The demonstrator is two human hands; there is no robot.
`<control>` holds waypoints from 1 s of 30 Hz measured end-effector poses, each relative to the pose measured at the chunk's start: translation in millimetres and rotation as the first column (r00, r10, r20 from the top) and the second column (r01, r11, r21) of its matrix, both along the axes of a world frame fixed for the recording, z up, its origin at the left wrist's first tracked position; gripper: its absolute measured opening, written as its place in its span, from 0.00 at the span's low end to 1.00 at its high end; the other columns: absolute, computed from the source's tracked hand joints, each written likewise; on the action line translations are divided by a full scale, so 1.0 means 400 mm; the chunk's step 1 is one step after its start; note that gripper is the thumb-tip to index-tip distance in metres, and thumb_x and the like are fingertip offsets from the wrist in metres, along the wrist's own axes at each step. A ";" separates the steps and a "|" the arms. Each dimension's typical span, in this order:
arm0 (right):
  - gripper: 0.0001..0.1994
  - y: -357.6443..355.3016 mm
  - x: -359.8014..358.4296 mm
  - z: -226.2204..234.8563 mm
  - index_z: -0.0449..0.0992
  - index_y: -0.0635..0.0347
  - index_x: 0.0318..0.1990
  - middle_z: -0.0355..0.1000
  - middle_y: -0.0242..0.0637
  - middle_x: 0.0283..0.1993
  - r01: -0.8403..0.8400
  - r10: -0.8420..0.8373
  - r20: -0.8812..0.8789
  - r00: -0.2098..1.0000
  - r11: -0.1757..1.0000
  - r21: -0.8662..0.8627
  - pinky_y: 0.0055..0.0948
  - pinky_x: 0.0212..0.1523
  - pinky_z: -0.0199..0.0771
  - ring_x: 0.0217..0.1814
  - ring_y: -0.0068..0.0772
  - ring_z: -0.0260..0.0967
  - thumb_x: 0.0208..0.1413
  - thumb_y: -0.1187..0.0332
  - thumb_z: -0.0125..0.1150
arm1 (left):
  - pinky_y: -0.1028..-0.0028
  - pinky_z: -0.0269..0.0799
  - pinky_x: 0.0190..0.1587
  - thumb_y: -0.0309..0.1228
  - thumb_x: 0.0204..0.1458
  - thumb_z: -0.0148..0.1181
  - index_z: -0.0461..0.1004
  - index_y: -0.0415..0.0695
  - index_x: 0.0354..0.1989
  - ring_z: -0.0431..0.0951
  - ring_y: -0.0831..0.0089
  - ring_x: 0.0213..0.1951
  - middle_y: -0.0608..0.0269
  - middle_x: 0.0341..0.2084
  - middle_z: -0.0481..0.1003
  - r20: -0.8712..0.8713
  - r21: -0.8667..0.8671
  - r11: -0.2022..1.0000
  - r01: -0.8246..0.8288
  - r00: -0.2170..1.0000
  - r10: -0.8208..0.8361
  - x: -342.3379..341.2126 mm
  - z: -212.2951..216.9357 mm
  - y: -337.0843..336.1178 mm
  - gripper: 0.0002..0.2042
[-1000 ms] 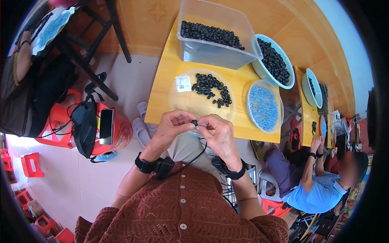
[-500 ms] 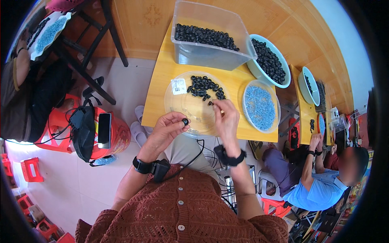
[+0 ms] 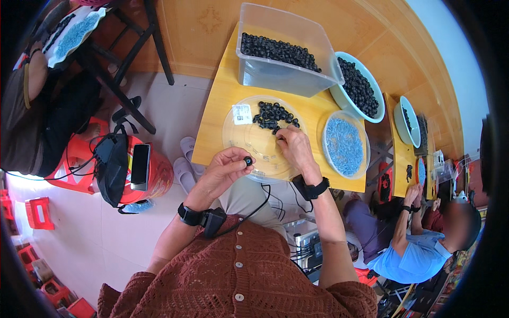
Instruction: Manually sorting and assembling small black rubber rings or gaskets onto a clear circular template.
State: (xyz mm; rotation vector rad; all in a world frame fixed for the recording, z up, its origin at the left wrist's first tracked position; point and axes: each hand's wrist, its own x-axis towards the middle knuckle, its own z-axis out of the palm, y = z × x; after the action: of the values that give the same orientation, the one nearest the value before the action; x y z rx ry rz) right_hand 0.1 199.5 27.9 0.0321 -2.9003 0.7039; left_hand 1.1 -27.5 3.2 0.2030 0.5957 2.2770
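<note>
My left hand [image 3: 225, 172] is closed in a pinch on a small black round part [image 3: 247, 160], whose end with a lighter ring or hole faces up. It hangs over the near rim of a clear round tray [image 3: 238, 139]. My right hand [image 3: 298, 151] reaches over the tray with thumb and forefinger pinched together at the near edge of a heap of black round parts [image 3: 273, 114]. Whatever sits between those fingertips is too small and covered to make out. A white label [image 3: 242, 114] lies left of the heap. Several tiny clear pieces are scattered on the tray's near half.
Behind the tray stands a clear plastic bin [image 3: 286, 79] of black parts, beside a pale green basin [image 3: 380, 108] of the same. To the right, a round tray of small blue pieces [image 3: 343, 146] rests near the yellow table's [image 3: 212, 127] edge. A co-worker in blue [image 3: 411, 254] sits further right.
My right hand has moved its fingertips in against the near edge of the black heap. My left hand still pinches its black part. The whole view has shifted slightly.
</note>
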 end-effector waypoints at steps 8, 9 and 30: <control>0.07 0.003 0.002 0.003 0.75 0.65 0.27 0.67 0.45 0.28 -0.002 0.005 0.042 0.999 0.997 -0.072 0.34 0.34 0.69 0.32 0.46 0.68 0.36 0.82 0.57 | 0.78 0.71 0.42 0.22 0.48 0.55 0.69 0.40 0.39 0.74 0.75 0.36 0.59 0.35 0.73 0.018 0.011 1.000 0.005 1.000 -0.005 0.000 -0.003 -0.003 0.09; 0.08 0.007 0.000 0.000 0.75 0.65 0.27 0.67 0.45 0.27 0.002 0.005 0.054 0.999 0.992 -0.124 0.33 0.32 0.69 0.31 0.44 0.68 0.36 0.82 0.57 | 0.80 0.71 0.40 0.23 0.48 0.56 0.69 0.40 0.39 0.74 0.76 0.35 0.58 0.35 0.72 0.019 0.008 1.000 -0.005 1.000 0.005 0.000 -0.003 -0.002 0.09; 0.08 -0.127 0.103 0.139 0.76 0.65 0.35 0.68 0.31 0.30 -0.004 0.079 0.057 0.995 0.609 -0.793 0.18 0.33 0.66 0.32 0.19 0.66 0.46 0.82 0.56 | 0.76 0.70 0.44 0.21 0.48 0.55 0.70 0.40 0.38 0.73 0.76 0.38 0.64 0.35 0.72 -0.002 -0.069 0.997 -0.023 1.000 0.023 -0.005 0.004 0.014 0.08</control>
State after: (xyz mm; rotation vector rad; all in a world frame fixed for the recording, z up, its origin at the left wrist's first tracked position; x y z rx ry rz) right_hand 41.4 148.8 83.6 -0.0390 -2.3690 1.9771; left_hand -1.0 -22.0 4.8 0.1649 0.6797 2.2742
